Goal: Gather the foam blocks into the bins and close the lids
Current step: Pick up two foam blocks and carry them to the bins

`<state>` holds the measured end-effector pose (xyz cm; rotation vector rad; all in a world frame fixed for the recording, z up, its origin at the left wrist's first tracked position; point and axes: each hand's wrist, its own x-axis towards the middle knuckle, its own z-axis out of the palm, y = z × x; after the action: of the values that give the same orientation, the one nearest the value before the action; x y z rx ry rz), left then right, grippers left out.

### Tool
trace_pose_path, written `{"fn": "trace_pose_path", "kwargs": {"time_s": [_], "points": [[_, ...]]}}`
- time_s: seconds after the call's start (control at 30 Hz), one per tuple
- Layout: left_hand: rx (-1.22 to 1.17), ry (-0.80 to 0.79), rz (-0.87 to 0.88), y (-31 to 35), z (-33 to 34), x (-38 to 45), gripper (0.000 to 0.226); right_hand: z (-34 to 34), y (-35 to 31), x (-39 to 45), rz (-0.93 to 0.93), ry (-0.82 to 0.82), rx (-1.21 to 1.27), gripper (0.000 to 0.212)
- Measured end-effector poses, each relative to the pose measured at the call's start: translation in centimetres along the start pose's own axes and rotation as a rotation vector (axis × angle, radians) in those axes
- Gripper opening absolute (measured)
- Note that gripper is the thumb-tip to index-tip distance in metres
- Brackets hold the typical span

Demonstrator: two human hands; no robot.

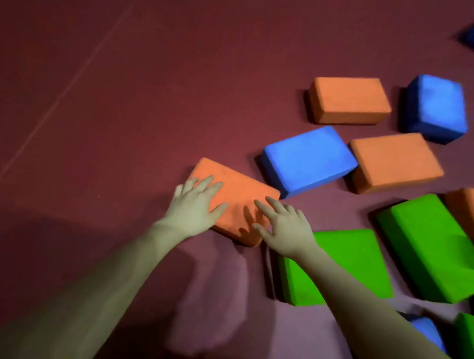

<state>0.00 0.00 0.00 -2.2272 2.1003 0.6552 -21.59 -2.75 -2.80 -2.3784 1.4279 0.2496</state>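
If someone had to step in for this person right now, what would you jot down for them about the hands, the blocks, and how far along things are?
Left hand: open, fingers spread on the nearest orange block.
Right hand: open, reaching onto the same block's right end.
Blocks: all loose on the dark red floor. Right of the hands lie three more orange blocks, four blue and three green, among them a blue block just beyond the hands and a green block under the right wrist.
Done: nothing visibly gathered.
Left: no bins or lids in view. Lift this block, find the bins, load every block, close the lids.

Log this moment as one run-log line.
left hand: open on orange foam block | right hand: open, reaching same block | bins: unseen
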Motion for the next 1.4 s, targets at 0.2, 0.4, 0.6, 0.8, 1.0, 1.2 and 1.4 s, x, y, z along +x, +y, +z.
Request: {"fn": "trace_pose_path", "kwargs": {"time_s": [0.2,0.4,0.6,0.8,1.0,1.2,1.4], "points": [[0.144,-0.145,0.010,-3.0,6.5,1.7,0.073,7.3,-0.6,1.0,0.076,0.009,-0.031,0.088],[0.148,-0.141,-0.025,-4.9,7.7,3.3,0.091,9.4,-0.8,2.5,0.081,0.143,-0.011,0.085],[0.232,0.024,0.045,-5.4,7.8,4.0,0.085,9.7,-1.0,2.9,0.063,0.372,-0.072,0.059],[0.192,0.203,0.050,-4.8,7.9,2.8,0.084,8.4,-0.6,1.6,0.058,0.561,0.037,0.046],[0.179,0.293,0.181,-4.7,7.1,1.3,0.077,6.8,-2.2,-0.1,0.120,0.568,0.233,0.046],[0.320,0.401,0.516,-4.2,6.7,1.4,0.112,5.4,-2.9,-0.3,0.164,0.588,0.301,0.044],[0.318,0.581,0.683,-3.0,6.7,1.4,0.091,4.3,-2.3,-1.4,0.161,0.679,0.352,0.044]]}}
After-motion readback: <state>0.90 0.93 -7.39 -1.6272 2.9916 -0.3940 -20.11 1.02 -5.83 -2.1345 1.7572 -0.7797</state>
